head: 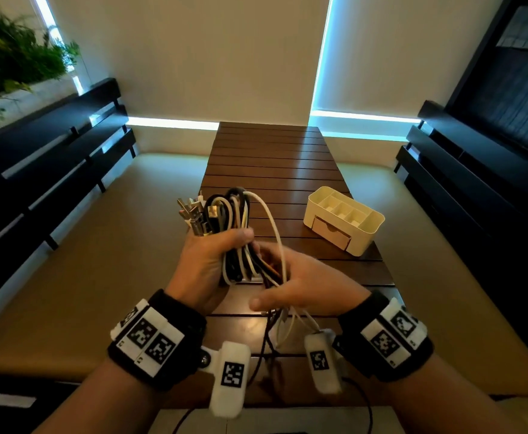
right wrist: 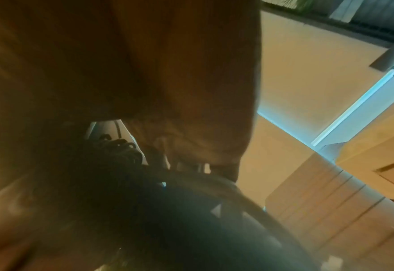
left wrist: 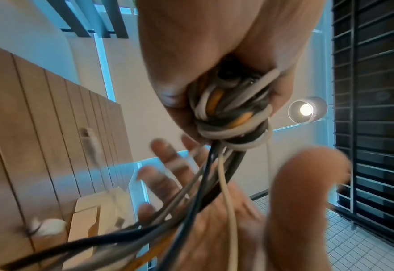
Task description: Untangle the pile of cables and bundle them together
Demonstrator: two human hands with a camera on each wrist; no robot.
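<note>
My left hand (head: 214,256) grips a folded bundle of black, white and orange cables (head: 237,220) upright above the near part of the wooden table (head: 272,158). Several metal connector ends (head: 193,214) stick up on the bundle's left. One white cable (head: 273,227) arcs from the top of the bundle down to my right hand (head: 303,281). In the left wrist view the left hand (left wrist: 191,55) clamps the coil (left wrist: 228,117), while loose strands (left wrist: 214,183) run across the right hand's (left wrist: 214,229) palm, its fingers (left wrist: 161,176) spread and blurred. Loose tails (head: 275,336) hang to the table.
A cream desk organizer (head: 372,228) with several compartments and a small drawer stands on the table's right side, also showing as the organizer (right wrist: 388,165) in the right wrist view. Dark benches (head: 53,158) line both sides. The right wrist view is mostly dark palm (right wrist: 121,73).
</note>
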